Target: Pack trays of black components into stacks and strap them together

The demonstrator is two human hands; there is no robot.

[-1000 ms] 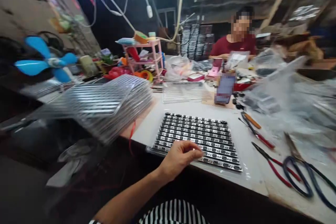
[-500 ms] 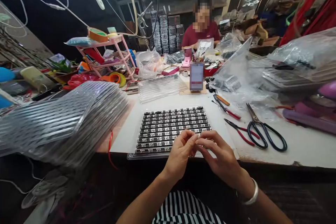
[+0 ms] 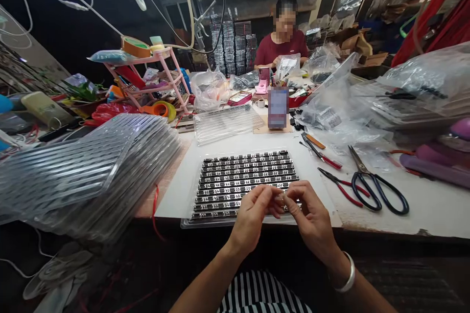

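Observation:
My left hand (image 3: 255, 212) and my right hand (image 3: 310, 215) meet over the near right corner of a clear plastic tray (image 3: 194, 190). Both are closed, thumb against fingers, with their tips almost touching. Between them is something small and thin with a slight shine, too small to name. Rows of dark strips with silvery marks (image 3: 235, 180) fill the tray, and my hands cover part of the nearest rows. A white bracelet (image 3: 348, 271) is round my right wrist.
Stacked clear ridged trays (image 3: 110, 166) rise at the left. Scissors (image 3: 367, 176), red-handled pliers (image 3: 345, 187) and a cutter (image 3: 316, 141) lie at the right. A phone (image 3: 278, 107) stands behind the tray. Beyond are a pink rack (image 3: 161, 76), plastic bags (image 3: 209, 88) and a seated person (image 3: 281, 49).
My right hand's fingers have curled in and its thumb now presses near the left fingertips. The whole view has shifted slightly, while the tray and tools stay in place.

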